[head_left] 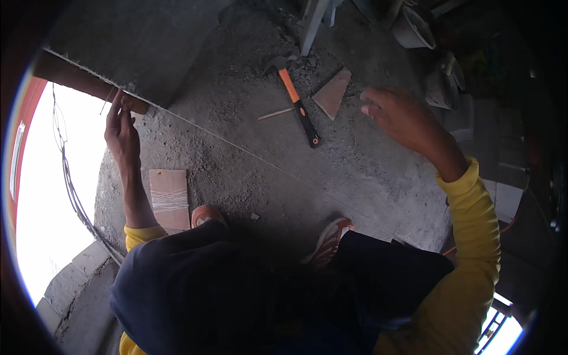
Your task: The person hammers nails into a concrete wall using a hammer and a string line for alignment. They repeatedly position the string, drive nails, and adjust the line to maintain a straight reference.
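A thin pale string (236,146) stretches slantwise above the floor from the wooden edge at the upper left. At that edge my left hand (122,133) is raised, its fingertips together on the string; a short thin piece stands out beside them. My right hand (399,115) hovers at the right with bent fingers, thumb and forefinger slightly apart, and I see nothing between them. Nearest to it lies a tapered piece of board (332,93). A claw hammer (294,94) with an orange and black handle rests on the floor, next to a thin stick (275,113).
Beside my left foot lies a flat board wound with string (169,200). A dark slab with a wooden edge (89,80) fills the upper left, near hanging cables (71,189). White buckets (412,29) and blocks (507,201) stand at the right; a wooden leg (313,26) stands ahead.
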The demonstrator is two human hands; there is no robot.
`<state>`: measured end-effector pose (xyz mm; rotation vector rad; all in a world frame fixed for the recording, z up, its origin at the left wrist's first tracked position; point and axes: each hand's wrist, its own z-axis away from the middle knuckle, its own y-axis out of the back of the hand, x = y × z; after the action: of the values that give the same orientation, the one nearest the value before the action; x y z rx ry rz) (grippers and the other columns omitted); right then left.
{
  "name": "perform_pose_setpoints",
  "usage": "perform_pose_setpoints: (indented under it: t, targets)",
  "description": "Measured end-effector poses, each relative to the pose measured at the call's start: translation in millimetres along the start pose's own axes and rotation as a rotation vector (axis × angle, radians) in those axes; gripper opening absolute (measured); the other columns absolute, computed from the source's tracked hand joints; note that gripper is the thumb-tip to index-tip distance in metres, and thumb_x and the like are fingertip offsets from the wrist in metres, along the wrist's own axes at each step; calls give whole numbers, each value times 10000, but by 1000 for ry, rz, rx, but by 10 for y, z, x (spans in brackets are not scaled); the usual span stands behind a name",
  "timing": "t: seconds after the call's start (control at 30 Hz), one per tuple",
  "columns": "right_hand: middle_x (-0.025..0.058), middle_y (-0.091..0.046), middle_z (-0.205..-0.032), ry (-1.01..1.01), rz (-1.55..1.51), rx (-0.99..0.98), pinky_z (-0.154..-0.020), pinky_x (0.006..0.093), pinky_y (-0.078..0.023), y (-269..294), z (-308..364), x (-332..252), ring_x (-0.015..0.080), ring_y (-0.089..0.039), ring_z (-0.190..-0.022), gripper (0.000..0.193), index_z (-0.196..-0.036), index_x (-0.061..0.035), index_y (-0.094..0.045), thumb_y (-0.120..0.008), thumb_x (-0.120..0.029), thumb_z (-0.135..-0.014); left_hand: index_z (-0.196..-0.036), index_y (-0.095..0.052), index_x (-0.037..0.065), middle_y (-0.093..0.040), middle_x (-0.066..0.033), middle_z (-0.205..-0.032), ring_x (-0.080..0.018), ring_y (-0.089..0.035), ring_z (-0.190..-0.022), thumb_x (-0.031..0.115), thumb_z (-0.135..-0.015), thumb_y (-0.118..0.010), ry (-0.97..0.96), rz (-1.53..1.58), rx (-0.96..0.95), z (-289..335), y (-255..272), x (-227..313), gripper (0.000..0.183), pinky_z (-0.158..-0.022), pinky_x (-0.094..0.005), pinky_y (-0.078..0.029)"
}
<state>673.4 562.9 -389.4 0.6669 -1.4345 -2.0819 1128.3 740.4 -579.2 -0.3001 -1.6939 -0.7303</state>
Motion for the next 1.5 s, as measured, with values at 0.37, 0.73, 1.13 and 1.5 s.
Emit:
perform_pose_setpoints:
  t: [0.37, 0.73, 1.13, 1.5]
  targets:
    - [24, -638, -801, -677, -483, 70, -674, 267, -477, -95, 2407, 940, 95, -594, -733, 195, -956, -37, -617, -736, -191, -970, -1527, -522, 106, -522, -134, -1558, -284, -471, -1454, 296, -1098, -542, -212, -363, -145, -12, 218, -482, 470, -1198, -422, -375]
    - [78, -618, -737, -919, -769, 335, -617, 307, -463, -1135, 3123, 851, 151, -594, -655, 130, -976, 16, -677, -651, -112, -976, -1351, -667, 37, -657, -148, -1391, -222, -622, -1244, 190, -1062, -599, -110, -331, -139, 341, 123, 285, 333, -969, -367, -532]
    - [88, -605, -781, -443, -538, 90, -638, 323, -483, -254, 2033, 465, 172, -581, -670, 106, -934, 30, -646, -612, -69, -946, -1069, -754, -6, -763, -136, -882, -205, -728, -849, 301, -978, -688, 230, -401, -406, 739, 329, -352, 327, -802, -352, -568]
    - [171, -651, -824, -111, -180, -217, -741, 415, -507, 10, 684, 240, 343, -659, -798, 147, -831, 20, -592, -701, -67, -877, -1217, -701, -9, -743, -90, -1004, -148, -677, -897, 217, -1013, -661, 344, -227, -226, 1153, 972, -791, 307, -812, -290, -539]
